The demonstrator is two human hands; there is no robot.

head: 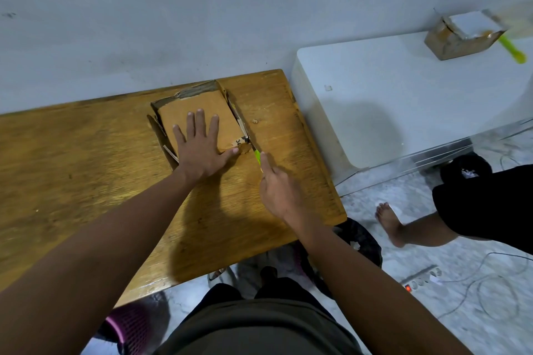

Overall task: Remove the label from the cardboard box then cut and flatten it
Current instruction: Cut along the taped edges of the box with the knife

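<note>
A brown cardboard box (199, 104) lies on the wooden table (86, 158), near the wall. My left hand (202, 147) presses flat on its top panel, fingers spread. A small remnant of label marked "34" (238, 142) shows at the box's near right corner. My right hand (278, 187) grips a green-handled cutter (257, 156), whose blade tip touches that same corner along the box's right edge. Flaps stick out at the box's left and far sides.
A white cabinet (403, 95) stands right of the table, carrying another cardboard box (461, 34) and a green tool (512, 50). Another person's bare leg and foot (392, 225) are on the floor at right. A power strip (421, 281) with cables lies nearby.
</note>
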